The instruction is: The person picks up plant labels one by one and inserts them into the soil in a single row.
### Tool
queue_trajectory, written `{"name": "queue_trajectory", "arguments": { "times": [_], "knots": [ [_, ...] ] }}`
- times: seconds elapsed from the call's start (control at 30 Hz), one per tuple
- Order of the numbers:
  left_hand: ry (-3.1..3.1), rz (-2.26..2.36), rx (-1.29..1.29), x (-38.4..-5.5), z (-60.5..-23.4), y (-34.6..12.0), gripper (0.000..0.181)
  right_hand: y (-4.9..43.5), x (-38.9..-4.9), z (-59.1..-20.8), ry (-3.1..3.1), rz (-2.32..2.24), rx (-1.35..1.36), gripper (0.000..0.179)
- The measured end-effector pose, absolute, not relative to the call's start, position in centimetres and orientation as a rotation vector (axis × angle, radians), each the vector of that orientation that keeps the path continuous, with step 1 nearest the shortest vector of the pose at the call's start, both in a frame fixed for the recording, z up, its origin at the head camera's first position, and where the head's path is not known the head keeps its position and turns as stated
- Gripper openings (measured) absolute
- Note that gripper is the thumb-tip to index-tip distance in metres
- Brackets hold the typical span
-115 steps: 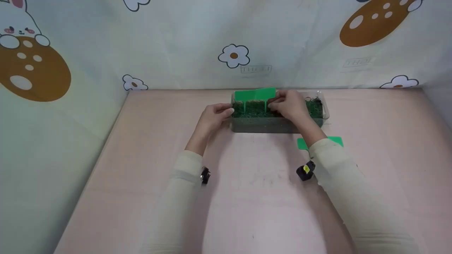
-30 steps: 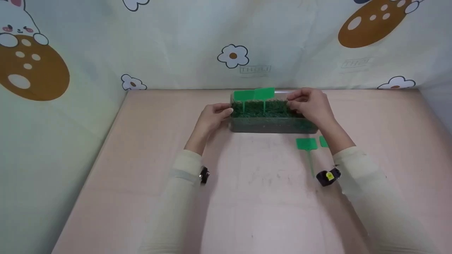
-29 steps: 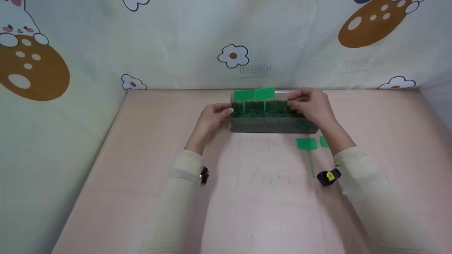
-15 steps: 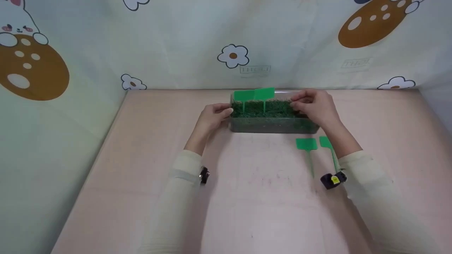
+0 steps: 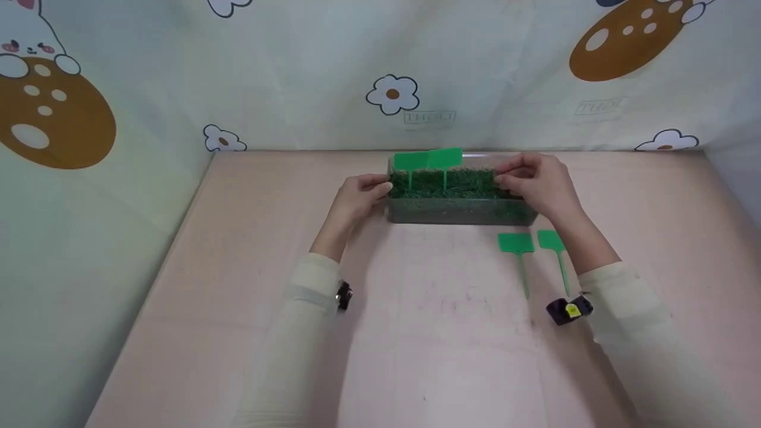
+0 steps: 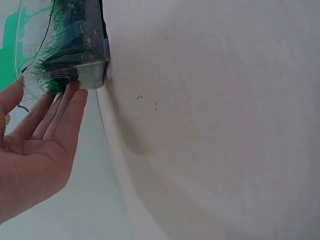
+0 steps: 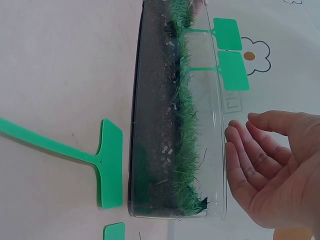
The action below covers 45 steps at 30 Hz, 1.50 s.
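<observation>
A clear planter box (image 5: 452, 211) of dark soil and green grass (image 5: 469, 182) stands near the back of the table. Two green plant labels (image 5: 410, 161) (image 5: 446, 157) stand upright in the grass toward its left end. My left hand (image 5: 355, 201) rests straight fingertips and thumb against the box's left end, plain in the left wrist view. Over the right end is my right hand (image 5: 544, 183), its fingers loosely bent. In the right wrist view nothing shows between those fingers, and their tips are close to the clear wall; contact cannot be told.
Two more green labels (image 5: 516, 242) (image 5: 551, 240) lie flat on the pink tabletop (image 5: 440, 333), in front of the box's right end. The right forearm passes close beside them. A printed wall covering (image 5: 315, 89) rises directly behind the box.
My right hand has shifted right along the box, from beside the upright labels toward its right end. Both labels on the table have come into fuller view. My left hand has stayed put.
</observation>
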<state>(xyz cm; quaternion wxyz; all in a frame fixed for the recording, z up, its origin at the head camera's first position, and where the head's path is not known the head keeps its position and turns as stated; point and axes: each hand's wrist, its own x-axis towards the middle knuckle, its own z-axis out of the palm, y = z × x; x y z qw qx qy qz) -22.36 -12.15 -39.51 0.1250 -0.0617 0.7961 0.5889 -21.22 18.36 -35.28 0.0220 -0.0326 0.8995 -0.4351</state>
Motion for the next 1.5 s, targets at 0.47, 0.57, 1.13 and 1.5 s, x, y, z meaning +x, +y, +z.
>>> {"name": "queue_trajectory", "arguments": {
  "times": [0.47, 0.57, 1.13, 1.5],
  "knots": [
    [2.324, 1.703, -0.192, -22.3, -39.3, -12.1, 0.04, 18.9, -20.2, -35.3, 2.77, -1.399, -0.076, 0.021],
    [2.323, 1.699, -0.196, -22.3, -39.2, -12.1, 0.04, 19.0, -19.9, -35.2, 2.774, -1.403, -0.079, 0.023],
    [2.319, 1.711, -0.183, -22.5, -39.5, -12.1, 0.04, 19.6, -18.7, -35.2, 2.764, -1.369, -0.161, 0.026],
    [2.311, 1.727, -0.179, -22.3, -39.5, -12.1, 0.04, 19.7, -17.6, -35.5, 2.727, -1.279, -0.162, 0.026]
  ]
}}
